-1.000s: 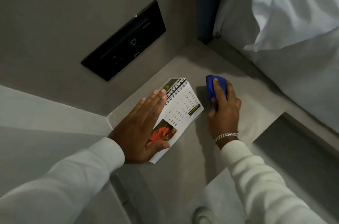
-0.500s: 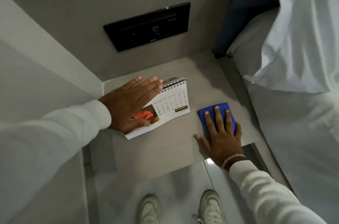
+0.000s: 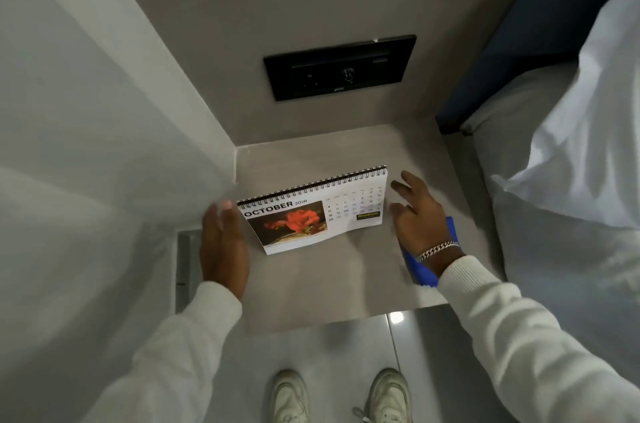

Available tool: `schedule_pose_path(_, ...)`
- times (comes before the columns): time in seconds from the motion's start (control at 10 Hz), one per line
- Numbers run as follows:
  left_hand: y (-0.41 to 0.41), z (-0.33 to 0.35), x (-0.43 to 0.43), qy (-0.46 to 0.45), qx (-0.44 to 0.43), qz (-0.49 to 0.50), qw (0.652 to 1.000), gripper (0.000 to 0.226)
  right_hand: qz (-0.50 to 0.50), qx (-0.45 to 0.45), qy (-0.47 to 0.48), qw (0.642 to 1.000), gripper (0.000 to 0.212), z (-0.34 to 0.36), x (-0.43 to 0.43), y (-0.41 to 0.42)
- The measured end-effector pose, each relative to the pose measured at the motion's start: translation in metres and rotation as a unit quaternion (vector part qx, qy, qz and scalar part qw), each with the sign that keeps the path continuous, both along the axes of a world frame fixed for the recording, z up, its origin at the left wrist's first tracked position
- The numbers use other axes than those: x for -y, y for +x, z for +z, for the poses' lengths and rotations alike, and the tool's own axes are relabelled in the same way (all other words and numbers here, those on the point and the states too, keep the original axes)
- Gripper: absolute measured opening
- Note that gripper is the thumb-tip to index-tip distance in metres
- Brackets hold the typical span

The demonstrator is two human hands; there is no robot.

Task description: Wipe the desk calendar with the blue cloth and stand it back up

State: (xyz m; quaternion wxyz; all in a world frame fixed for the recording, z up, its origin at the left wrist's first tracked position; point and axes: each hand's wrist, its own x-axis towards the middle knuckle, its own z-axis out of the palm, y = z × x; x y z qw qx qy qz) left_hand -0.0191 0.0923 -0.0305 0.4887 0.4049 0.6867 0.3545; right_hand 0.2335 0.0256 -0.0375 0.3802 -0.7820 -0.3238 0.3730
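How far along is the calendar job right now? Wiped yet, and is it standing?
Wiping looks finished: the blue cloth lies on the bedside shelf under the right wrist, gripped by neither hand. In hand: the desk calendar appears upright, October page facing the camera, with the left hand and right hand open at either side. Whether they touch it is unclear. Left: let go and confirm it stands.

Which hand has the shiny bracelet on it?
The right hand, over the blue cloth beside the desk calendar, wears the silver chain bracelet. The left hand has a bare wrist.
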Motion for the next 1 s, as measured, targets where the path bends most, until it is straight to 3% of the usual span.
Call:
schedule_pose_path(0.1, 0.004, 0.002, 0.002, -0.046, 0.092, 0.003, 0.995, 0.061, -0.015, -0.028, 0.027, 0.999, 0.051, 0.001, -0.017, -0.007)
schedule_pose_path(0.2, 0.008, 0.013, -0.001, -0.056, 0.155, -0.028, 0.986, 0.079, -0.033, -0.048, 0.042, 0.997, 0.05, -0.004, -0.028, -0.005)
schedule_pose_path(0.3, 0.01, 0.02, -0.022, -0.053, 0.161, -0.067, 0.983, 0.084, -0.049, -0.085, 0.055, 0.994, 0.054, -0.005, -0.047, 0.004)
schedule_pose_path(0.4, 0.018, 0.024, -0.056, -0.035, 0.162, -0.061, 0.984, 0.068, -0.046, -0.106, 0.073, 0.991, 0.059, 0.0, -0.071, 0.008)
schedule_pose_path(0.8, 0.023, 0.006, -0.114, -0.024, 0.107, -0.057, 0.992, 0.055, -0.096, -0.139, 0.128, 0.977, 0.055, 0.007, -0.101, -0.011)
schedule_pose_path(0.9, 0.027, 0.031, -0.117, -0.018, 0.028, -0.088, 0.996, 0.051, -0.112, -0.11, 0.125, 0.98, 0.066, 0.044, -0.104, -0.011)
schedule_pose_path(1.0, 0.03, 0.085, -0.109, 0.126, -0.055, -0.057, 0.989, 0.038, -0.11, -0.103, 0.299, 0.942, 0.06, 0.126, -0.08, 0.001)
